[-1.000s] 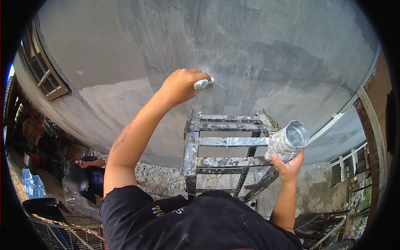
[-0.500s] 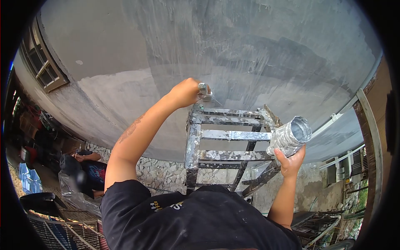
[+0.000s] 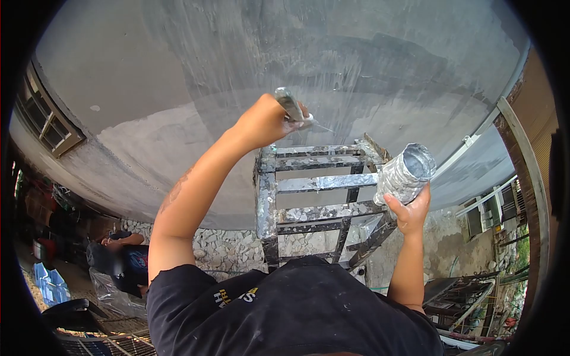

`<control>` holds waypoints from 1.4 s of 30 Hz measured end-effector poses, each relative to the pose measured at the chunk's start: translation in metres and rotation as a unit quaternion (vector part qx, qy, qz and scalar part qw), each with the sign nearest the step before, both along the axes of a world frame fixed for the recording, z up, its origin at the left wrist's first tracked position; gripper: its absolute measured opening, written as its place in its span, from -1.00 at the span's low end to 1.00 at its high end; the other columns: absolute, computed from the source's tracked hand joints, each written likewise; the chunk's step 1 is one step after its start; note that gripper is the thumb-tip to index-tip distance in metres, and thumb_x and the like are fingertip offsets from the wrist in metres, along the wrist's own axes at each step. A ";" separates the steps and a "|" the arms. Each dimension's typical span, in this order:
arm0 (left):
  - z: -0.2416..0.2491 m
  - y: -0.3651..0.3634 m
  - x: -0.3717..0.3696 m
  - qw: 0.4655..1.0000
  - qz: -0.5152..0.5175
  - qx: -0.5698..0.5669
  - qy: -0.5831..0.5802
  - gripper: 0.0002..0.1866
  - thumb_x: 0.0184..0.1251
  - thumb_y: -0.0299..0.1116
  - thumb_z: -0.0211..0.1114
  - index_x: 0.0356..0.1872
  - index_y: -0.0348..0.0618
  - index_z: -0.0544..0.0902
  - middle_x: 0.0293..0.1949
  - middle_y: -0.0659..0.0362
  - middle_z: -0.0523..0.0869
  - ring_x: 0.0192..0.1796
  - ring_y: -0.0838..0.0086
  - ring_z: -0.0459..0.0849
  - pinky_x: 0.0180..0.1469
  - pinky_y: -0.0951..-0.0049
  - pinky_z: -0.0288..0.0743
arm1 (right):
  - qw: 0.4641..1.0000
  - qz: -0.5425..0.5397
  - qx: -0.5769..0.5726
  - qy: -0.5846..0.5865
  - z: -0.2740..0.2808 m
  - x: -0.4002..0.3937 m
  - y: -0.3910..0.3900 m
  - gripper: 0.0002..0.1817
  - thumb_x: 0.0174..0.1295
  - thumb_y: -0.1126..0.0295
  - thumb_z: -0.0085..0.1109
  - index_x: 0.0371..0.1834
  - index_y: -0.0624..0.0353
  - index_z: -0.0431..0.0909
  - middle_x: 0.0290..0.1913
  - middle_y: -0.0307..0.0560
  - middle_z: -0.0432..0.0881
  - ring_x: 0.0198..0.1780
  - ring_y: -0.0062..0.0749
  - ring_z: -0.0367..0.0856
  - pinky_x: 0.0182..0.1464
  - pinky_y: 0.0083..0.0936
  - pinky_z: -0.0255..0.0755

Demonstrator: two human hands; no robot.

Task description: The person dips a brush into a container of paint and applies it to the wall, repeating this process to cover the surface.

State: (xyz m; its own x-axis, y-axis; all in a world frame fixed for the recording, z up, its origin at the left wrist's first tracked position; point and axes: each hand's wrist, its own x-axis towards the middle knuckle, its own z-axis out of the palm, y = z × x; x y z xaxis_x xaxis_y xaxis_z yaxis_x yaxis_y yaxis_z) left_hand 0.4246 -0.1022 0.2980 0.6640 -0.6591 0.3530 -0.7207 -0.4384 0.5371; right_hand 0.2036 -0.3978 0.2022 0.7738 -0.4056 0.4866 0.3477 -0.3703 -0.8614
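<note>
My left hand (image 3: 266, 121), reaching out in front of the grey wall (image 3: 202, 136), is closed around a smeared grey-handled trowel (image 3: 288, 102). The tool's thin blade points right toward the wall and shows almost edge-on. On the right, my right hand (image 3: 411, 209) grips a can (image 3: 404, 175) from below and the side, thumb toward me. Grey-white paint or plaster coats the can, and its tilted mouth shows a grey inside. A paint-splattered metal stand (image 3: 329, 211) with flat slats stands between my arms, and the can overlaps its right end.
Broken rubble (image 3: 231, 246) lies along the wall's foot. At the lower left another person (image 3: 127, 258) in dark clothes sits near a blue plastic container (image 3: 50, 285). A window (image 3: 52, 115) is at the left, and a post (image 3: 525, 160) rises at the right.
My left hand has moved up with the trowel, whose handle now shows more of its length. The view has shifted slightly; my right hand still holds the can.
</note>
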 end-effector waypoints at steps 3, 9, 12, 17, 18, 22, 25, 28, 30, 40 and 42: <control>-0.044 -0.034 0.026 0.989 -0.078 0.117 -0.048 -0.72 0.33 -0.39 0.50 0.05 -0.06 0.83 -0.08 0.01 0.88 -0.04 0.11 0.86 0.03 0.20 0.72 | 1.000 0.008 0.008 -0.013 0.005 0.002 0.002 -0.05 -0.08 0.15 0.72 0.38 0.31 0.43 0.16 0.01 0.70 0.15 -0.27 0.69 0.28 -0.30 0.52; -0.069 -0.094 0.045 0.972 -0.100 0.201 -0.068 -0.79 0.36 -0.37 0.43 -0.02 -0.02 0.82 -0.10 0.03 0.85 -0.03 0.00 0.81 0.01 0.08 0.71 | 0.999 -0.012 -0.028 -0.027 -0.004 0.004 -0.002 0.00 -0.12 0.08 0.76 0.37 0.31 0.43 0.13 0.04 0.74 0.13 -0.23 0.75 0.23 -0.28 0.58; -0.063 -0.114 0.051 0.960 -0.112 0.228 -0.118 -0.78 0.31 -0.40 0.42 -0.04 -0.05 0.81 -0.11 0.04 0.84 -0.03 0.01 0.82 -0.01 0.06 0.70 | 0.999 -0.015 -0.030 -0.015 -0.001 0.001 0.000 0.00 -0.14 0.07 0.76 0.35 0.31 0.45 0.13 0.05 0.74 0.11 -0.21 0.76 0.23 -0.28 0.59; -0.026 -0.117 0.039 0.966 -0.145 0.089 -0.192 -0.76 0.27 -0.50 0.41 -0.05 -0.07 0.81 -0.11 0.06 0.86 -0.07 0.04 0.83 -0.03 0.10 0.72 | 0.996 -0.030 -0.068 -0.049 0.003 0.004 -0.001 -0.02 -0.14 0.05 0.76 0.32 0.30 0.47 0.10 0.06 0.76 0.10 -0.18 0.78 0.20 -0.28 0.60; -0.021 -0.114 0.034 0.965 -0.161 0.040 -0.202 -0.76 0.28 -0.52 0.42 -0.04 -0.06 0.82 -0.12 0.06 0.87 -0.08 0.07 0.84 -0.04 0.12 0.72 | 0.996 -0.027 -0.071 -0.044 0.002 0.004 -0.001 -0.02 -0.14 0.04 0.76 0.32 0.31 0.47 0.09 0.06 0.76 0.09 -0.17 0.78 0.19 -0.27 0.61; -0.026 -0.120 0.040 0.984 -0.154 0.050 -0.076 -0.78 0.37 -0.39 0.48 0.01 -0.02 0.85 -0.18 0.04 0.89 -0.12 0.15 0.87 -0.04 0.19 0.73 | 0.996 -0.028 -0.074 -0.031 -0.001 0.002 -0.003 -0.03 -0.15 0.02 0.77 0.28 0.32 0.47 0.06 0.08 0.77 0.06 -0.16 0.80 0.16 -0.27 0.63; -0.055 -0.130 0.047 0.969 -0.122 0.209 -0.046 -0.77 0.37 -0.30 0.49 -0.01 -0.05 0.84 -0.17 -0.01 0.88 -0.11 0.09 0.86 -0.03 0.15 0.71 | 0.995 -0.029 -0.083 -0.038 0.001 0.000 -0.001 -0.04 -0.15 0.01 0.79 0.25 0.32 0.47 0.03 0.08 0.79 0.03 -0.17 0.81 0.13 -0.30 0.65; -0.092 -0.138 0.060 0.955 -0.162 0.237 -0.082 -0.78 0.34 -0.33 0.44 -0.02 -0.06 0.81 -0.16 -0.06 0.85 -0.07 -0.04 0.83 -0.01 0.06 0.70 | 0.995 -0.025 -0.084 -0.051 0.002 0.001 -0.001 -0.04 -0.16 0.02 0.80 0.23 0.33 0.46 0.00 0.09 0.80 0.00 -0.16 0.84 0.10 -0.29 0.67; -0.096 -0.148 0.066 0.952 -0.161 0.241 -0.102 -0.77 0.34 -0.34 0.43 -0.02 -0.05 0.80 -0.17 -0.06 0.85 -0.08 -0.04 0.82 -0.01 0.04 0.70 | 0.994 -0.026 -0.089 -0.057 0.003 0.000 -0.002 -0.04 -0.16 0.02 0.80 0.22 0.33 0.46 0.00 0.09 0.80 0.00 -0.15 0.84 0.10 -0.28 0.68; -0.012 -0.176 0.040 0.961 -0.155 0.099 -0.205 -0.71 0.29 -0.44 0.44 0.04 -0.05 0.80 -0.04 0.05 0.84 -0.07 0.03 0.83 -0.03 0.12 0.74 | 0.992 -0.026 -0.105 -0.058 0.005 -0.002 -0.002 -0.01 -0.18 0.04 0.82 0.26 0.34 0.46 0.03 0.14 0.78 0.01 -0.10 0.84 0.08 -0.27 0.70; 0.002 -0.175 0.030 0.961 -0.142 0.050 -0.231 -0.72 0.31 -0.45 0.45 0.04 -0.09 0.79 -0.02 0.05 0.84 -0.07 0.04 0.83 -0.02 0.16 0.75 | 0.993 -0.021 -0.100 -0.056 0.005 -0.002 -0.003 -0.01 -0.19 0.04 0.82 0.26 0.34 0.46 0.03 0.14 0.78 0.01 -0.10 0.84 0.08 -0.27 0.70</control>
State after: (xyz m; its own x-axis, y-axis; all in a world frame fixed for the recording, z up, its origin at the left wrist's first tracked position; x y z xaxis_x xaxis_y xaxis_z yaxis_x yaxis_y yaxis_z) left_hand 0.4547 -0.2777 0.3002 0.2410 -0.8366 0.4919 -0.9701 -0.2226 0.0967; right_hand 0.2016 -0.4004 0.2067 0.6945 -0.3231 0.6429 0.4184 -0.5456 -0.7262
